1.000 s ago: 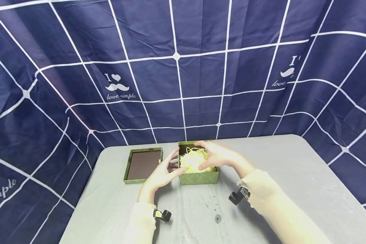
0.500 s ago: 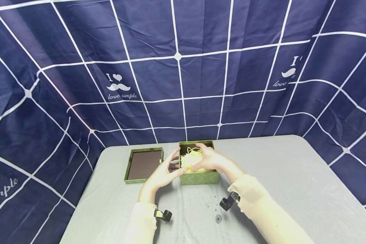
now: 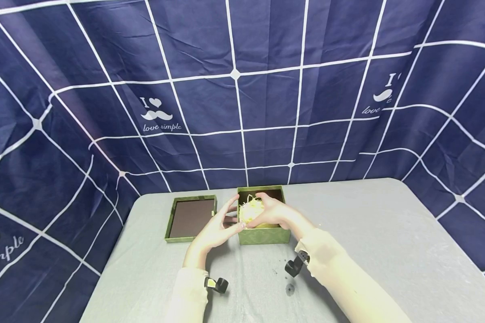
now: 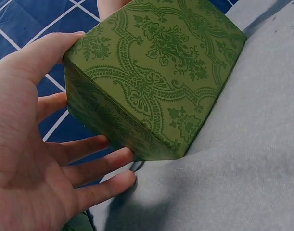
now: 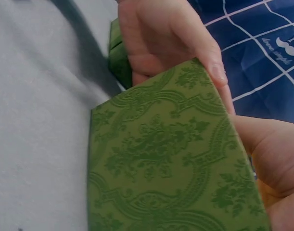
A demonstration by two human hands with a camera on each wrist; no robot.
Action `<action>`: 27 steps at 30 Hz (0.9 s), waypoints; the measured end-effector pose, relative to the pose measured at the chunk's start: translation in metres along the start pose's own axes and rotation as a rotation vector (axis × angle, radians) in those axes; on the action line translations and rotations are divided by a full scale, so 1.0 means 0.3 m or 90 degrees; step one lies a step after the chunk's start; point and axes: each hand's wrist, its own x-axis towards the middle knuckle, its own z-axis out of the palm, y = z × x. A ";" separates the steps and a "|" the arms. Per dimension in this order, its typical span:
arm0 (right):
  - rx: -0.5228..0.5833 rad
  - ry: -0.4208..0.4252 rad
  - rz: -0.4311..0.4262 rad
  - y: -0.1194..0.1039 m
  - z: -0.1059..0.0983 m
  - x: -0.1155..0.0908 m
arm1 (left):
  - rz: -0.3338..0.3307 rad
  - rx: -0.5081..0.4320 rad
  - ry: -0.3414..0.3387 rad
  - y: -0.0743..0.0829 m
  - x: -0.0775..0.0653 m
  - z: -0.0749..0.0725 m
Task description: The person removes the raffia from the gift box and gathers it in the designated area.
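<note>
The right hand (image 3: 275, 211) has shifted left over the green box (image 3: 264, 237) at lower centre, fingers curved against pale shreds (image 3: 249, 212), grip unclear; the left hand (image 3: 215, 232), fingers splayed, touches its left side

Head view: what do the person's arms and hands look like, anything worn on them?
The left sleeve and right sleeve are pale cream. The left hand and right hand are bare, with no gloves. Each wrist carries a small black device, left and right; the left one has a yellow patch. No cables show.
</note>
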 end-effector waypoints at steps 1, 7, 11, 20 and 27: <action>0.008 -0.006 -0.001 0.004 0.002 0.004 | -0.001 0.000 0.000 0.000 0.000 0.001; 0.073 -0.042 -0.007 0.027 0.000 0.018 | 0.006 -0.003 -0.003 0.004 0.005 0.004; 0.101 -0.069 -0.027 0.031 -0.003 0.018 | 0.007 -0.010 -0.004 0.004 0.005 0.004; 0.072 -0.087 -0.028 0.041 0.008 0.031 | 0.013 -0.016 -0.003 0.002 0.005 0.003; 0.014 -0.086 -0.031 0.048 0.022 0.046 | -0.002 -0.024 0.004 0.009 -0.003 0.001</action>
